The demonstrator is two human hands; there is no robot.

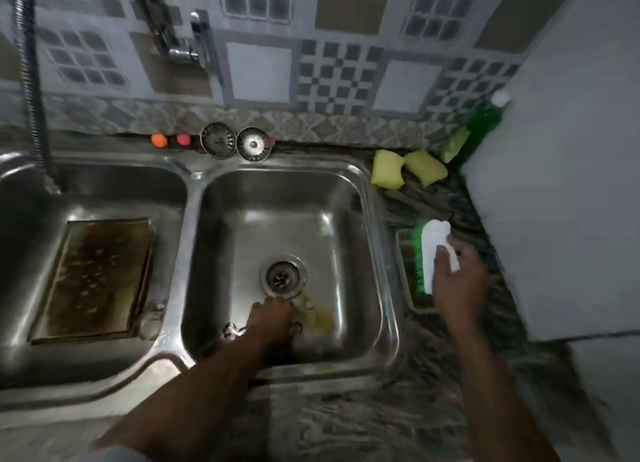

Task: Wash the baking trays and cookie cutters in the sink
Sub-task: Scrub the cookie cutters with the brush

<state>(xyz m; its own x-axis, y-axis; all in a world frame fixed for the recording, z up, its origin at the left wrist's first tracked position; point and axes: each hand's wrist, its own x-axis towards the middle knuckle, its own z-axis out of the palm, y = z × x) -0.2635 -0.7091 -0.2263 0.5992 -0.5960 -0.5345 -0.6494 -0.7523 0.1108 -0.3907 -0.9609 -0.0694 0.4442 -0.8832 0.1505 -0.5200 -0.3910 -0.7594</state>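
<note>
Baking tray [93,281] lies long axis near-to-far, filling our left basin [104,187]; right hand [460,281] grips the brush [433,243]; left hand [273,323] by the drain [283,278], grip we cannot tell.

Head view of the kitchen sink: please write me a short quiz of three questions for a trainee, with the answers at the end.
1. True or false: the baking tray lies in the left basin.
2. The right hand touches: A a plate; B the brush; C a cup.
3. How many yellow sponges lie on the counter?
Key: 1 true; 2 B; 3 two.
</note>
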